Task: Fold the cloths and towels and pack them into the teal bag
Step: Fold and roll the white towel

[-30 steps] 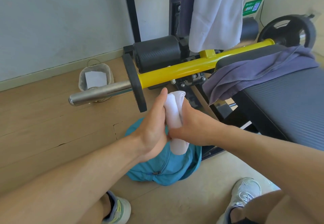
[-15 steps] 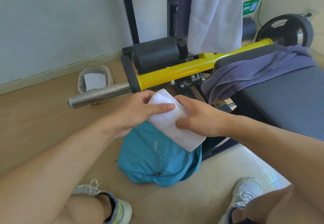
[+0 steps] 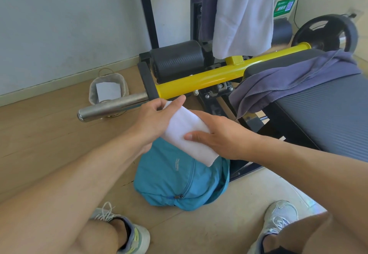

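Note:
A folded white towel (image 3: 191, 136) lies flat between both hands, held in the air just above the teal bag (image 3: 175, 182) on the floor. My left hand (image 3: 153, 122) grips the towel's far left end, thumb on top. My right hand (image 3: 221, 134) holds its right side, thumb pressed on the top face. The bag's zip runs down its middle; I cannot tell whether its mouth is open. A purple cloth (image 3: 294, 78) is draped over the bench's end. A large white towel (image 3: 243, 15) hangs from the frame behind, with a dark purple cloth (image 3: 205, 7) beside it.
A yellow bar (image 3: 209, 78) with a steel sleeve (image 3: 113, 107) crosses just beyond my hands. The padded bench (image 3: 326, 118) fills the right side, a black weight plate (image 3: 326, 32) behind it. A small basket (image 3: 108, 91) stands by the wall. My shoes (image 3: 127, 233) flank the bag.
The towel went from an upright bundle squeezed between both hands to a flat folded rectangle held level. My hands moved slightly apart, and the bag beneath is more exposed.

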Demonstrator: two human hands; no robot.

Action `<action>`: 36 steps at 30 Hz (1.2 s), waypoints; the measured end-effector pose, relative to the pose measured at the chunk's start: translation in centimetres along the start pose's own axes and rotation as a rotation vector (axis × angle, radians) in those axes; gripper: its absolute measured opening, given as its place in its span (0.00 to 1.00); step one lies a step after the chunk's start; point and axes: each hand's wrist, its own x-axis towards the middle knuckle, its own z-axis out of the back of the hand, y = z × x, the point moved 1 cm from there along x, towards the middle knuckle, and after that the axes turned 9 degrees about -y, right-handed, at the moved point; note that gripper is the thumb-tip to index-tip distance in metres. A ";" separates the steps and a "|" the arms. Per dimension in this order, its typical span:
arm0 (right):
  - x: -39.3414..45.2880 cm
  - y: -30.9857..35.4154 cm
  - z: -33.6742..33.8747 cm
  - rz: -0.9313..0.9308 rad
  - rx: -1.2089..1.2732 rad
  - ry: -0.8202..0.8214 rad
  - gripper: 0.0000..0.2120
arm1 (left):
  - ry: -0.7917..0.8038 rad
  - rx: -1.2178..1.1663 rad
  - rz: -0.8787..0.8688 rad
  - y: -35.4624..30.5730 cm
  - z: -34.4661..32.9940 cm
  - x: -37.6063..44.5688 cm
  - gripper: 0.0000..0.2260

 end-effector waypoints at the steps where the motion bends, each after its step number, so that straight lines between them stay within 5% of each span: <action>1: 0.1 -0.1 0.0 0.003 0.019 -0.008 0.24 | 0.003 -0.007 -0.002 0.1 0.0 0.1 0.23; 13: 0.8 -2.0 0.2 -0.106 0.369 0.125 0.19 | 0.134 0.032 -0.087 -0.1 0.0 0.1 0.12; 19: 0.6 -1.9 0.2 -0.119 0.421 0.295 0.31 | 0.016 0.218 -0.083 0.2 -1.0 -0.4 0.19; 31: 0.6 -1.1 -0.6 -0.036 0.378 0.205 0.27 | -0.041 0.265 -0.003 0.4 -1.0 0.6 0.23; 36: 0.7 -1.1 -1.0 -0.025 0.300 0.150 0.29 | -0.043 0.351 -0.115 0.5 -0.9 1.2 0.23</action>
